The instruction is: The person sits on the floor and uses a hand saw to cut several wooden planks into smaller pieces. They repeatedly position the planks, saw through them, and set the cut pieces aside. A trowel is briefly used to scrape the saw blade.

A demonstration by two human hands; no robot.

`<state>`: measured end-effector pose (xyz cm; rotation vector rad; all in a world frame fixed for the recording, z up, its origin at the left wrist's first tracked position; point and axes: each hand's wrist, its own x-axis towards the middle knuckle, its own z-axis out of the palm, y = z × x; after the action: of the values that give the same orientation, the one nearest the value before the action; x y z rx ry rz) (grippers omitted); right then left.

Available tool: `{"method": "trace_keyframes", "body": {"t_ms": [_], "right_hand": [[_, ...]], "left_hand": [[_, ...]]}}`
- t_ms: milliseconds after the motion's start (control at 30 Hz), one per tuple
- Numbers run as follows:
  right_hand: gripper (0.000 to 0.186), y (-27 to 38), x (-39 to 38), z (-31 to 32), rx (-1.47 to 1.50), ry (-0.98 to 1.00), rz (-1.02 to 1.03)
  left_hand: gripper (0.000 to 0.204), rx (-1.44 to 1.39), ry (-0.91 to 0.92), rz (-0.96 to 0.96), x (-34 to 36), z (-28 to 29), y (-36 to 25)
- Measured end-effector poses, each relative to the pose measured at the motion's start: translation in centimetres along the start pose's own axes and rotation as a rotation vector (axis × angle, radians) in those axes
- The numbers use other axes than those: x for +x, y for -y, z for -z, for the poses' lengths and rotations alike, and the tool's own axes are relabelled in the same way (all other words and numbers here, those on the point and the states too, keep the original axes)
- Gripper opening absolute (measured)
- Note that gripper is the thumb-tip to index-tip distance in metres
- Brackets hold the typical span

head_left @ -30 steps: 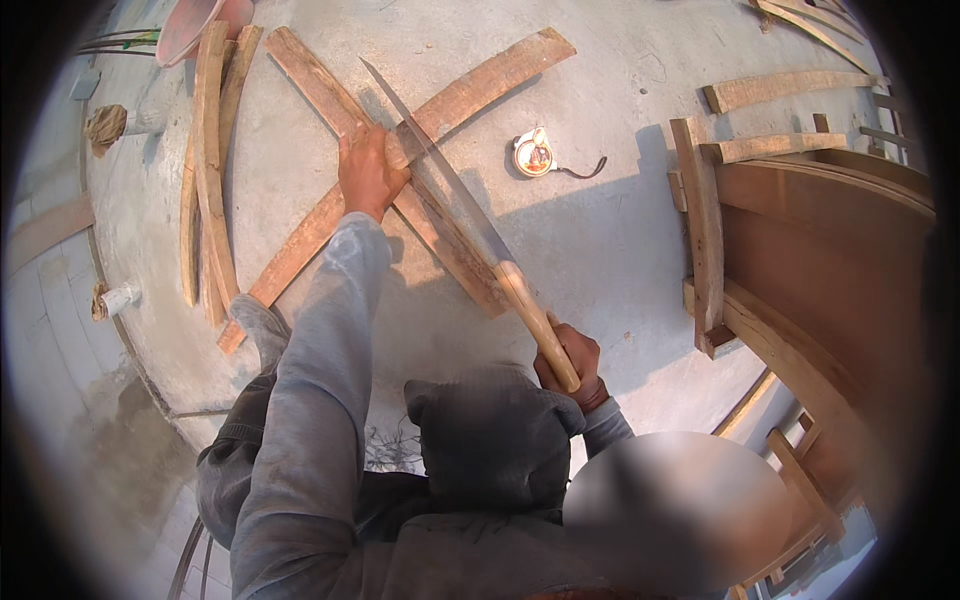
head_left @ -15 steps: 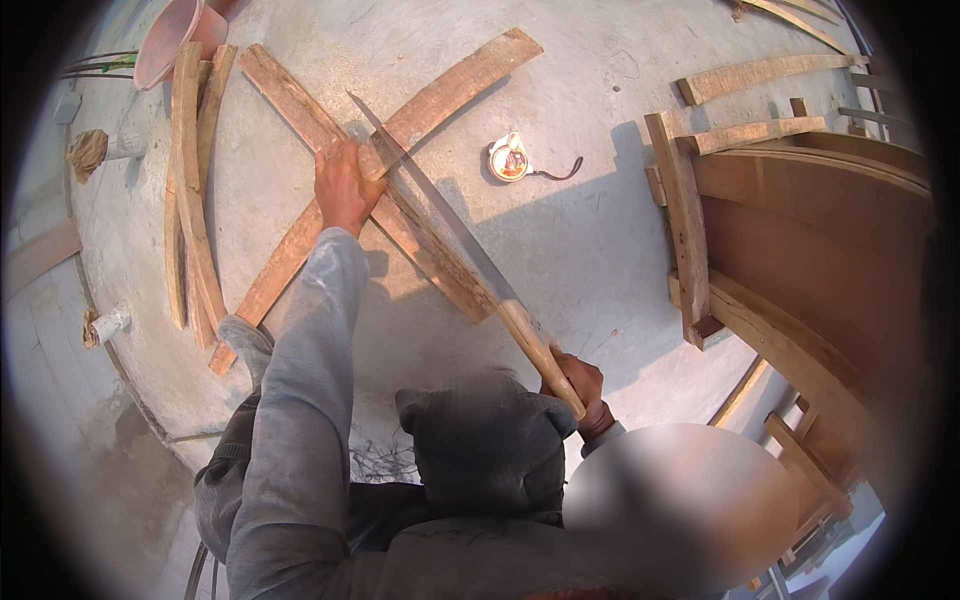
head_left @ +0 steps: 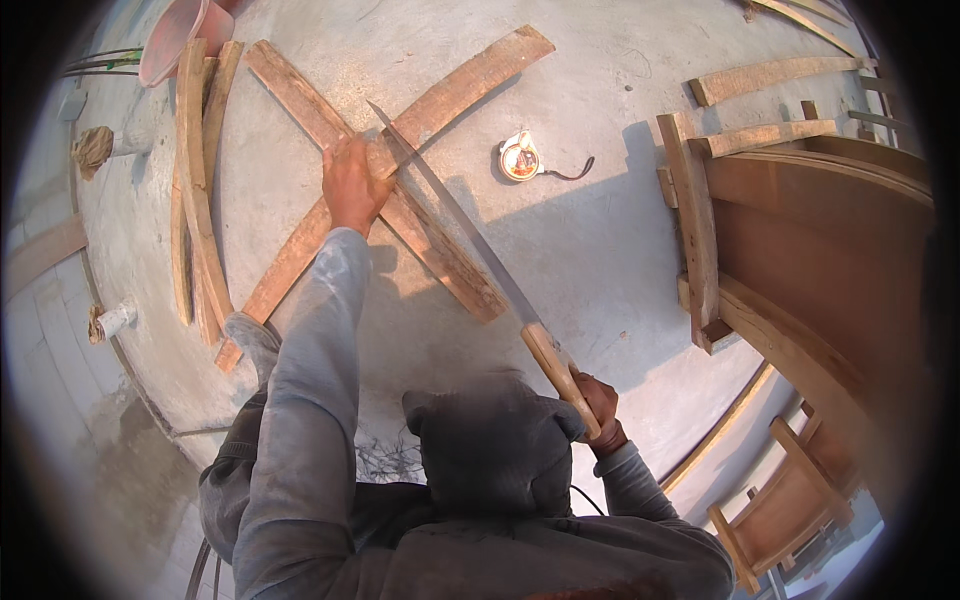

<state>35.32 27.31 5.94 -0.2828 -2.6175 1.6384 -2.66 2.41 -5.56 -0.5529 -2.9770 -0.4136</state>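
L hand (head_left: pixel 355 185) is down on the wood where two planks cross in an X on the concrete floor (head_left: pixel 620 225); fingers are bent over the wood, but can't tell how far they wrap, so grip there = unclear. One plank (head_left: pixel 275 75) runs upper L to lower R, the other plank (head_left: pixel 470 85) upper R to lower L; hand hides part of the crossing, so can't tell which is on top. R hand (head_left: pixel 597 402) is closed tight round the butt of the wooden handle (head_left: pixel 552 365) of a handsaw (head_left: pixel 470 235). Saw sits diag., blade lying across the upper-R plank just R of the L hand, tip poking past that plank's far edge. Grey-covered foot (head_left: pixel 252 338) is at the lower-L plank end. Tape measure (head_left: pixel 520 160) w/ dark strap lies on the floor R of the blade, apart from it. Far L: bundle of wood strips (head_left: pixel 200 180), pink bucket (head_left: pixel 183 42) nr its top end. R side: big wooden frame w/ brown panel (head_left: pixel 775 220).
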Motion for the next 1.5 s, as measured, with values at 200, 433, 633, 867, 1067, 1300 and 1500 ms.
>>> {"method": "trace_keyframes", "body": {"t_ms": [200,433,633,867,1067,1300,1500], "right_hand": [[0.016,0.9,19.4,-7.0,0.307,-0.029,0.120],[0.022,-0.7,3.6,-2.5,0.056,-0.006,0.038],[0.034,-1.8,9.0,-4.1,0.124,0.093,-0.030],[0.025,-1.7,9.7,-5.1,0.112,0.045,0.013],[0.017,-2.7,5.3,-2.1,0.120,0.037,0.066],[0.025,-0.9,16.1,-7.0,0.222,0.004,0.095],[0.019,-2.7,3.0,-1.5,0.051,-0.105,0.146]], "left_hand": [[0.044,0.034,-0.017,-0.053,0.9,-1.1,-2.0],[0.058,-0.026,0.013,-0.017,-0.4,0.8,-0.3],[0.069,-0.015,0.111,0.062,-0.4,0.8,-1.2],[0.066,-0.001,0.199,0.071,0.9,1.4,-0.8],[0.060,0.022,0.045,0.054,0.1,1.0,-1.0],[0.064,-0.031,0.148,0.030,1.9,-0.1,-0.6],[0.066,-0.027,0.021,0.022,0.4,0.6,-0.1]]}}
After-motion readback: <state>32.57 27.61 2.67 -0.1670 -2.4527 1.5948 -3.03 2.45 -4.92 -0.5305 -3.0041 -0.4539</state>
